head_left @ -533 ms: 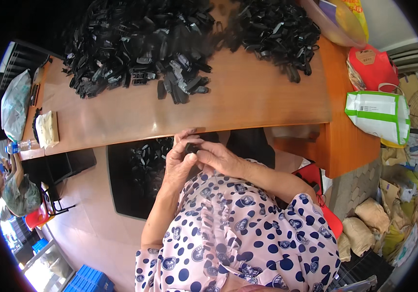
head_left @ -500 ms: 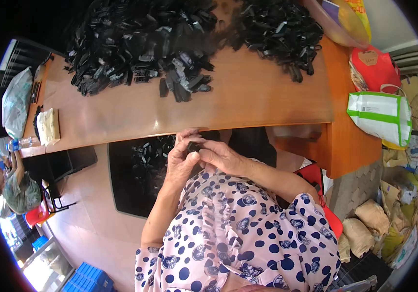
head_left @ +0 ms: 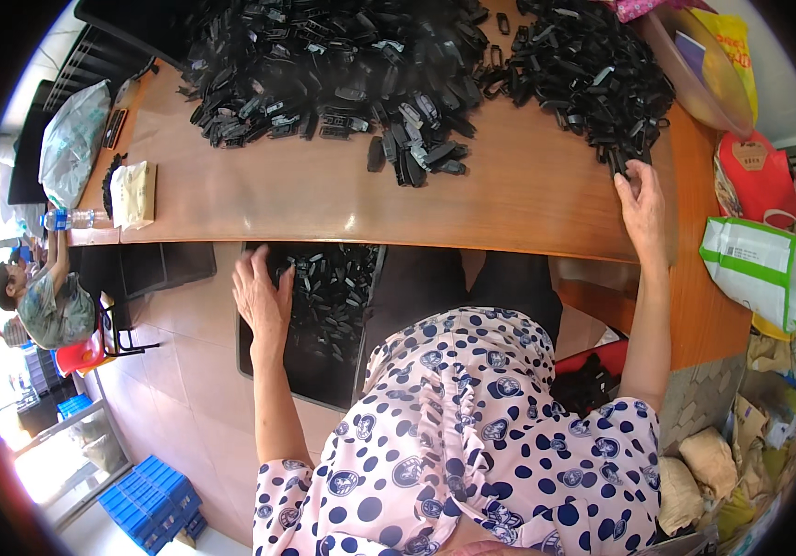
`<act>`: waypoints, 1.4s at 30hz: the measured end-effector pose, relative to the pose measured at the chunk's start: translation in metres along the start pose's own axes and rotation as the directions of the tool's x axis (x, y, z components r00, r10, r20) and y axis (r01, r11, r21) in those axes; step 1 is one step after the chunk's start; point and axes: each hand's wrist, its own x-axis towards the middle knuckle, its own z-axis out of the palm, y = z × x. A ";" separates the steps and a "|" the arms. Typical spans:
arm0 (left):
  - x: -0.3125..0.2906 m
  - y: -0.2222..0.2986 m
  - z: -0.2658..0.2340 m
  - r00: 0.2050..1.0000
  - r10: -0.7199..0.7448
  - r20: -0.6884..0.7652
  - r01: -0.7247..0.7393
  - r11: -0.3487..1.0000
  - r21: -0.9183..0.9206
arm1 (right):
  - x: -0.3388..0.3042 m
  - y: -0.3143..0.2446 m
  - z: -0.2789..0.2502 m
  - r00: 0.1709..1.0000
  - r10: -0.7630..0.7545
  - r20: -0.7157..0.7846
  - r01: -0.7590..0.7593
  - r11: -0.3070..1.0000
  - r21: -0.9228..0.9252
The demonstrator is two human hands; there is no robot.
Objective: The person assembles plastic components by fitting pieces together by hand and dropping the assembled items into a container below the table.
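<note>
Left hand (head_left: 263, 298) — open, empty, over the bin of finished black parts (head_left: 328, 301) below. Right hand (head_left: 641, 195) — fingers touching the heap (head_left: 592, 74). Most parts appear unprocessed.

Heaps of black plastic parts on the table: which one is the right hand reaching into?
The smaller heap at the table's right end. The right hand touches its near edge, while the larger heap lies further left, apart from both hands.

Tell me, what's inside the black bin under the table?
The black bin holds small black plastic parts. The left hand hovers over them. The table covers its far end.
</note>
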 end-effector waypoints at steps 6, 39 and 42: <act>0.067 0.052 0.001 1.000 -0.001 0.010 0.004 0.931 -0.366 | 0.024 0.034 0.005 0.997 -0.058 0.049 0.069 0.962 -0.262; 0.073 0.101 0.038 0.903 0.187 0.386 0.385 0.045 -0.922 | -0.014 -0.132 0.084 0.735 -0.220 0.642 -0.619 0.169 0.767; 0.058 0.115 0.025 0.891 0.244 0.383 0.383 0.050 -0.923 | -0.030 -0.163 0.102 0.643 -0.228 0.731 -0.715 0.161 0.680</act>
